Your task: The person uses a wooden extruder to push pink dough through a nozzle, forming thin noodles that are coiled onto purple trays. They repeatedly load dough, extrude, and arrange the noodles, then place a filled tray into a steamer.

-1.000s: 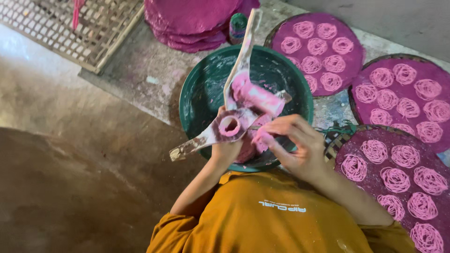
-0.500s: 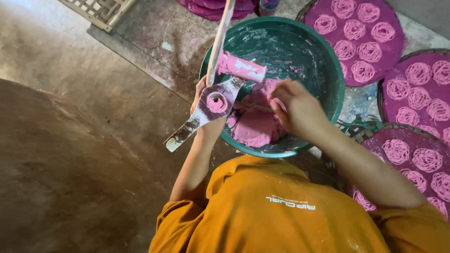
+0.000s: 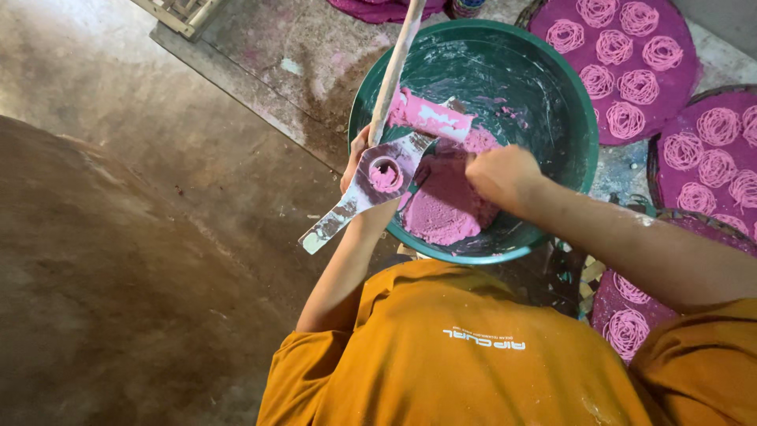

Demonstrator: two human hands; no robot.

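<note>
Seen from above, a person in an orange shirt [image 3: 465, 355] bends over a green plastic basin [image 3: 568, 95] at the centre top of the frame. The right hand [image 3: 501, 177] is sunk knuckles-up into a mound of pink dough [image 3: 445, 205] lying against the basin's near wall, fingers curled down into the mass; how tightly they are closed cannot be told, since the fingertips are buried.

The left hand [image 3: 356, 158], at the basin's left rim, is wrapped around a hand-held noodle press [image 3: 378, 177], and only part of the hand shows behind the tool. The press is dough-smeared, its round barrel open upward and packed with pink dough, one flat handle pointing down to the lower left, a long pale handle [image 3: 394, 67] rising to the top edge of the frame, and a pink-coated plunger arm [image 3: 430, 118] lying across the basin's inside.

To the upper right and right, round woven trays [image 3: 694, 55] lined in purple carry rows of pink noodle nests [image 3: 627, 118]; another such tray sits at the lower right, partly hidden by the person's right arm. A slatted rack's corner [image 3: 181, 12] shows at the upper left on the stained concrete floor [image 3: 158, 197].
</note>
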